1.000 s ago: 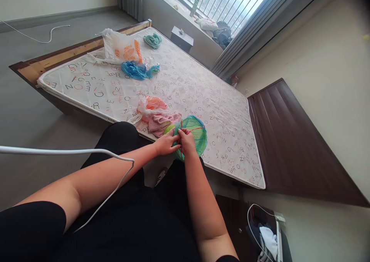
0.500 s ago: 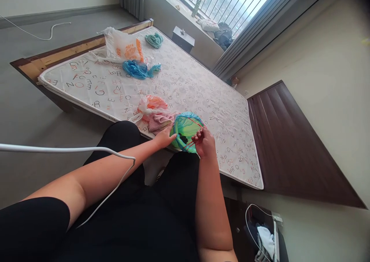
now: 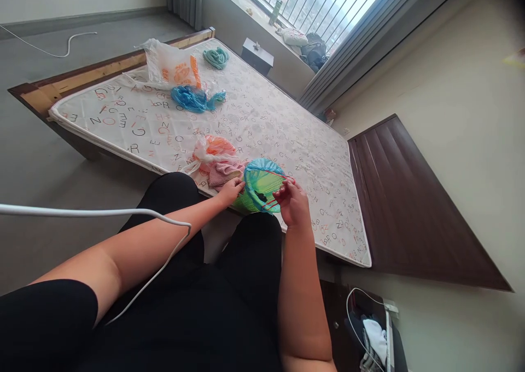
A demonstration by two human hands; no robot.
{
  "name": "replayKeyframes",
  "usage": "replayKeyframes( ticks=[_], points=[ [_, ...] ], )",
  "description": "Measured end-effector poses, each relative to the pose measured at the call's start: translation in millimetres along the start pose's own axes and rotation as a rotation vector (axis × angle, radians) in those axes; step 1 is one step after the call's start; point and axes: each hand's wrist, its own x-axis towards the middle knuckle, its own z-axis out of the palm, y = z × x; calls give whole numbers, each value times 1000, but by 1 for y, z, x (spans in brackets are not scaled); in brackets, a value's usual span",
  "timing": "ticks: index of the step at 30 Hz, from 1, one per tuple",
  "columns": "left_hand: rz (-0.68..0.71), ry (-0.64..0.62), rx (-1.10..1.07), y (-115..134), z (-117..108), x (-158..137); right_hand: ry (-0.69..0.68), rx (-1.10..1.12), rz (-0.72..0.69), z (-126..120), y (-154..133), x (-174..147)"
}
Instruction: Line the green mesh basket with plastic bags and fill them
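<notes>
A green mesh basket [image 3: 246,203] lined with a blue plastic bag [image 3: 262,166] tilts at the mattress edge by my knees, its mouth towards my right. A small dark thing [image 3: 261,196] lies inside. My left hand [image 3: 231,191] is closed at the left rim, fingertips pinching the bag's edge. The curled fingers of my right hand [image 3: 293,205] hold a red drawstring [image 3: 269,203], pulled out from the bag's mouth in strands. Left of the basket, a pink towel [image 3: 225,172] rests against an orange and white plastic bag [image 3: 214,147].
On the letter-print mattress [image 3: 266,115] lie a white plastic bag [image 3: 168,65], a crumpled blue bag [image 3: 192,98] and a coiled teal cloth [image 3: 216,58]. A white cable [image 3: 123,212] crosses over my left arm. A brown headboard [image 3: 410,213] stands at the right.
The basket has tipped further, with more of its green side showing. My left hand has shifted slightly left along the rim, its fingers now closer together. The red drawstring stays in my right hand.
</notes>
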Motion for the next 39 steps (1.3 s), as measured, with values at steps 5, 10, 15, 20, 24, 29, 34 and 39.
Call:
replayKeyframes(
  ticks=[5, 10, 15, 20, 24, 29, 34, 39],
  points=[
    [-13, 49, -25, 3, 1, 0, 55, 14, -15, 1, -9, -2],
    [67, 56, 49, 3, 4, -3, 57, 36, -114, 5, -17, -9],
    [-42, 99, -62, 2, 7, -2, 30, -5, -188, 9, -32, -15],
    [-148, 122, -115, 0, 10, 1, 9, -58, -257, 12, -53, -28],
    [-60, 184, -38, -4, 11, 3, 0, -125, -341, 15, -67, -41],
    [434, 395, 227, 9, 3, -12, -14, -257, -389, 16, -64, -48],
    [926, 120, 600, 66, 7, -51, 104, -478, -535, 15, -50, -52],
    [894, -178, 576, 127, 48, -66, 253, -701, -744, 19, -50, -57]
  ],
)
